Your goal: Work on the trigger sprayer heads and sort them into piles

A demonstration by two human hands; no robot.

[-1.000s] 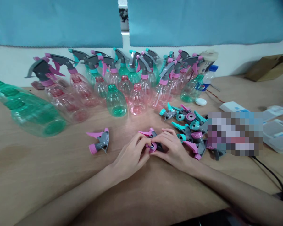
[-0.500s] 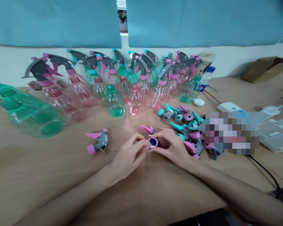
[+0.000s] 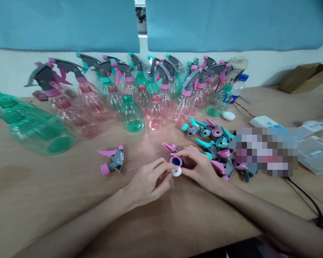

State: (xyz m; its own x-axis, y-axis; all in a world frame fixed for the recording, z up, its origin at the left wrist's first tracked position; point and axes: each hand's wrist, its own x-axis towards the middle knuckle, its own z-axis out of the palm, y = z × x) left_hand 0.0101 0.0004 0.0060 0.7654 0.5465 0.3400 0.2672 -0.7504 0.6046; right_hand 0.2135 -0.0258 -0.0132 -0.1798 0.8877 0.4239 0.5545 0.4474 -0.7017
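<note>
White disc (image 3: pixel 176 174), thin and holed, is pinched at its edge by the left hand (image 3: pixel 148 180), just below the collar of a pink-and-grey spray head (image 3: pixel 176 162), which the right hand (image 3: pixel 199 169) grips by that collar. Disc judged light, easily dropped: rim hold advised. Spray head appears stiff, light; collar offers sound purchase.

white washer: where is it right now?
Head view, just right of center: the white washer is pinched in the left hand, just below the open pink collar of the sprayer head held in the right hand.
</note>
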